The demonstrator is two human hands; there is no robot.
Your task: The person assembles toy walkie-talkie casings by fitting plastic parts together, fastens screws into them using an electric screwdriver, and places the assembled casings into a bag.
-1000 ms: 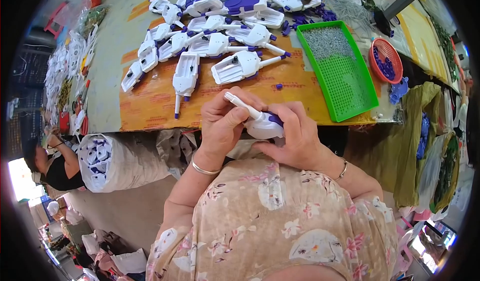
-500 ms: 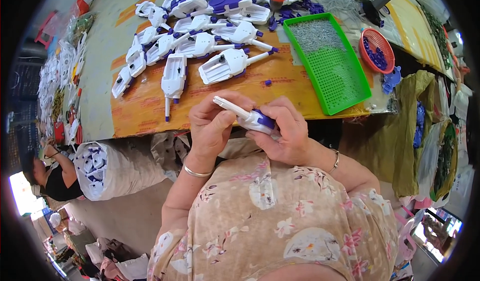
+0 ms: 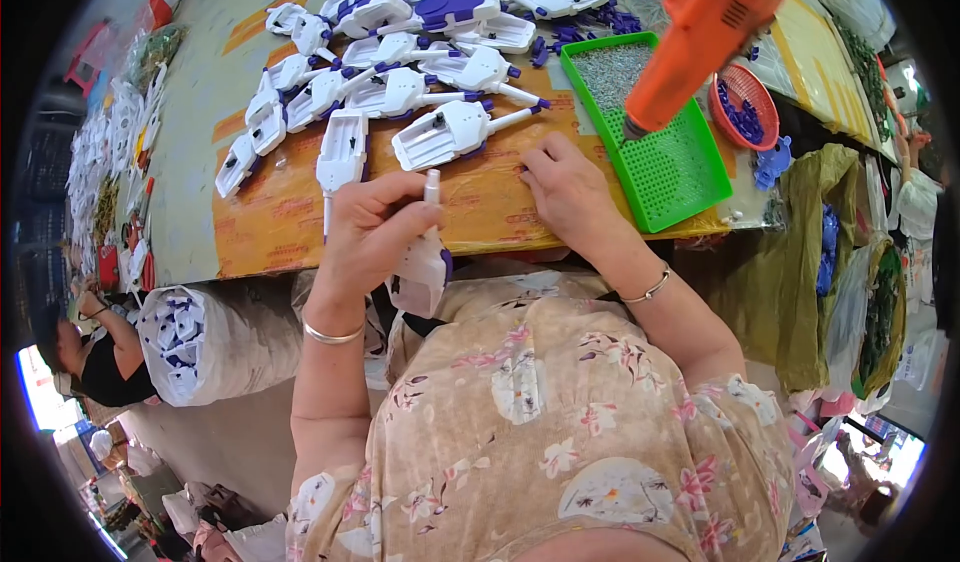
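Observation:
My left hand (image 3: 372,227) grips a white-and-purple plastic toy part (image 3: 420,277), its thin white neck upward and its body hanging below the table edge. The neck's tip is plain white. My right hand (image 3: 572,197) rests at the table's front edge, fingers curled down onto the surface; what lies under its fingertips is hidden. Just beyond the hands lie several similar white toy parts (image 3: 440,134), many with purple tips on their necks. An orange electric screwdriver (image 3: 690,52) hangs at the right, its bit over the green tray.
The green perforated tray (image 3: 686,214) holds a heap of small metal screws. Beside it stands a red basket (image 3: 752,144) of small purple pieces. A white sack (image 3: 250,337) of white-and-purple parts stands at the left, near another person (image 3: 115,357).
My right hand has let go of the toy part and moved right onto the table. My left hand has tilted the part neck-up. The screwdriver has swung right, over the tray.

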